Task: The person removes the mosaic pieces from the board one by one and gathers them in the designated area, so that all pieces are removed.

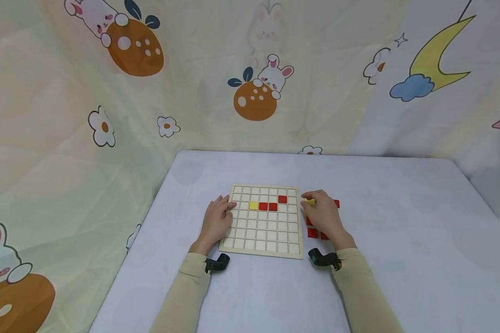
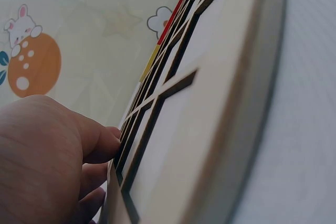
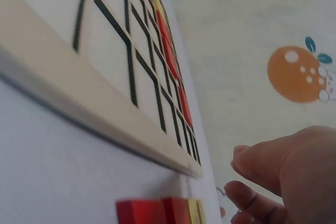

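Observation:
A pale wooden grid board (image 1: 250, 246) lies flat on the table. My left hand (image 1: 216, 219) rests at its left edge, with a fingertip over the outer squares. The left wrist view shows the thumb (image 2: 102, 142) at the board's surface. My right hand (image 1: 322, 212) hovers just right of the board, its thumb and fingertip slightly apart. A yellow tile (image 1: 310, 201) shows between those fingertips in the head view. In the right wrist view the gap holds nothing, and yellow pieces (image 3: 195, 211) lie below the hand beside red tiles (image 3: 142, 211).
On the board sit one yellow tile (image 1: 253, 206), two adjoining red tiles (image 1: 268, 206) and another red tile (image 1: 282, 199) one row farther back. Several loose red tiles (image 1: 312, 233) lie under and around the right hand. A patterned cloth (image 1: 316, 101) hangs behind the white table (image 1: 421, 240).

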